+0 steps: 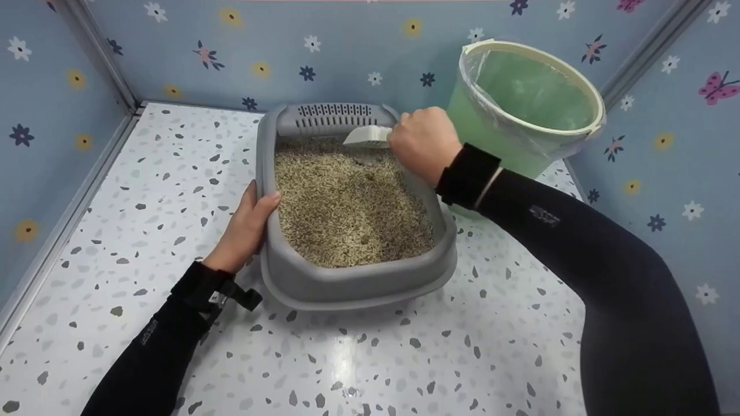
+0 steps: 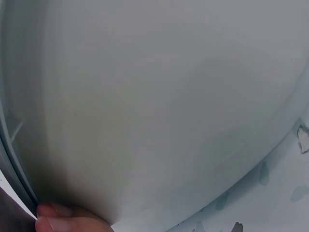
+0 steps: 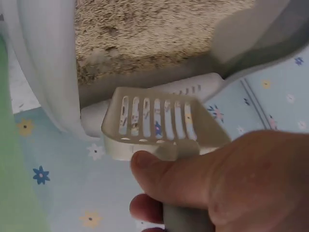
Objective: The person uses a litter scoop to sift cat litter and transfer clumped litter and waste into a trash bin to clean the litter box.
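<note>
A grey litter box [image 1: 358, 286] stands on the speckled floor, with pale brown litter [image 1: 347, 208] spread inside. My left hand [image 1: 245, 228] grips its left side, thumb over the rim. In the left wrist view, fingertips [image 2: 58, 220] press against the box's smooth outer surface [image 2: 159, 106]. Over the box's far end, my right hand [image 1: 425, 141] holds a light-coloured slotted litter scoop [image 1: 367, 137] by its handle. The right wrist view has the scoop [image 3: 154, 116] above the slotted back rim, its slots showing the wall through them and no clump in it.
Right of the litter box stands a green bin [image 1: 497, 138] lined with a clear bag, its mouth open. Flowered wall panels [image 1: 347, 52] close off the back and both sides. White speckled floor [image 1: 433, 358] extends in front of the box.
</note>
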